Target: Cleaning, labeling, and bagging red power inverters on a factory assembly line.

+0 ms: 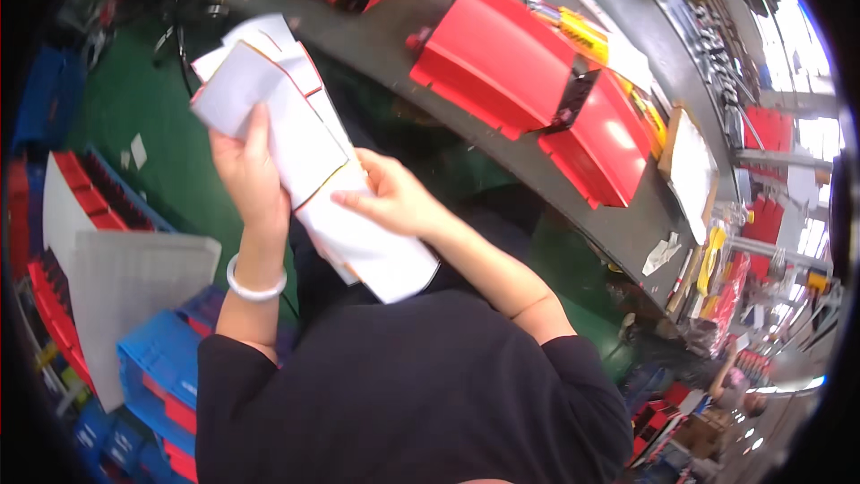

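Note:
I hold a fanned stack of white cards with thin red edges (pixel 305 139) in front of my chest. My left hand (pixel 249 175) grips the stack from the left, thumb up along a card; a pale bangle (pixel 255 285) sits on that wrist. My right hand (pixel 390 199) presses on the stack's lower right side, fingers curled over the cards. The stack's lower end (pixel 394 264) hangs down toward my black top.
A dark workbench (pixel 502 152) curves across the upper right, bearing two red plastic housings (pixel 502 58) (pixel 605 139), a yellow tool (pixel 582 31) and a white board (pixel 692 170). On the left, over green floor, stand blue crates (pixel 161 367), red parts (pixel 94 202) and a grey sheet (pixel 130 291).

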{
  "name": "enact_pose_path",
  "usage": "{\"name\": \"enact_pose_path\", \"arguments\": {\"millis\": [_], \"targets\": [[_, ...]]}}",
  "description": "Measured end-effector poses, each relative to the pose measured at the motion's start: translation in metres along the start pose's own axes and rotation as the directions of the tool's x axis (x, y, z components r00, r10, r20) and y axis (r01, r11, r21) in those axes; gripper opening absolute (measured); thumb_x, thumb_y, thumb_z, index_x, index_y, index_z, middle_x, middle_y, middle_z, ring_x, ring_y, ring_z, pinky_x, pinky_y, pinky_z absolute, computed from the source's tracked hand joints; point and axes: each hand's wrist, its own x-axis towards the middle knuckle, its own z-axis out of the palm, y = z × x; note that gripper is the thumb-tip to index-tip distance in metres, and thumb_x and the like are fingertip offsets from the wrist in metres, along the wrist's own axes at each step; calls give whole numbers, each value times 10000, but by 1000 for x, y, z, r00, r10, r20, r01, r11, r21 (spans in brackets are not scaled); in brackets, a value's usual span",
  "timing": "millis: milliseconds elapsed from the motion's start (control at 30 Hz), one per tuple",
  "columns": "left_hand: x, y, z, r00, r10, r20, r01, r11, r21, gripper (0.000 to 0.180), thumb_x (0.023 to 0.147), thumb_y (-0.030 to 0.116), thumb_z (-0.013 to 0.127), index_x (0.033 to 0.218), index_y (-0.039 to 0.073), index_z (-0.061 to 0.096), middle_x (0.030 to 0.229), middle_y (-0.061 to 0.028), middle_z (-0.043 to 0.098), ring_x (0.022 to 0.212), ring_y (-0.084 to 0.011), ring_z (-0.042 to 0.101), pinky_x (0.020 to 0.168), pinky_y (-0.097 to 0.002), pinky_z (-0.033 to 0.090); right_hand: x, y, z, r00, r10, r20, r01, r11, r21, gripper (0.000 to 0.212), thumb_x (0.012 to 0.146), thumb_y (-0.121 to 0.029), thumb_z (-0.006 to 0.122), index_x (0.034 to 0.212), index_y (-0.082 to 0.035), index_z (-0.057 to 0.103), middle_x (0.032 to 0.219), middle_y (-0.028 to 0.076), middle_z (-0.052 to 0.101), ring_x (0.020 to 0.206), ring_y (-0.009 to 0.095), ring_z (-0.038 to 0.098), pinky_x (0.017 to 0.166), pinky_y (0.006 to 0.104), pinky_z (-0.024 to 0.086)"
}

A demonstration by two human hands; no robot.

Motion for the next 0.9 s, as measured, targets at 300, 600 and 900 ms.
{"name": "enact_pose_path", "arguments": {"millis": [300, 600, 900], "targets": [[-5, -100, -38, 764, -630, 140, 520, 730, 444, 566, 857, 378, 631, 1247, -13, 501, 1135, -127, 596, 959, -196, 601, 834, -310, 475, -12, 92, -124, 712, 402, -575, -357, 913, 197, 364, 845, -234, 656, 1130, -18, 590, 1027, 134, 655, 863, 234, 647, 783, 341, 514], [-14, -157, -50, 884, -133, 448, -353, 439, 826, 465, 722, 233, 727, 1135, 97, 560, 1268, -100, 455, 1203, -310, 417, 976, -427, 367, 48, 115, -210, 811, 299, -503, -460, 857, -233, 361, 841, -236, 655, 1124, -20, 595, 1028, 142, 655, 867, 253, 645, 788, 356, 510], [-5, -153, -48, 911, -115, 397, -326, 389, 861, 441, 695, 207, 740, 1088, 93, 576, 1208, -105, 472, 1156, -304, 437, 959, -421, 375, 63, 158, -275, 875, 95, -475, -377, 751, -543, 359, 837, -238, 654, 1117, -21, 601, 1029, 151, 654, 871, 275, 643, 793, 372, 507]]}}
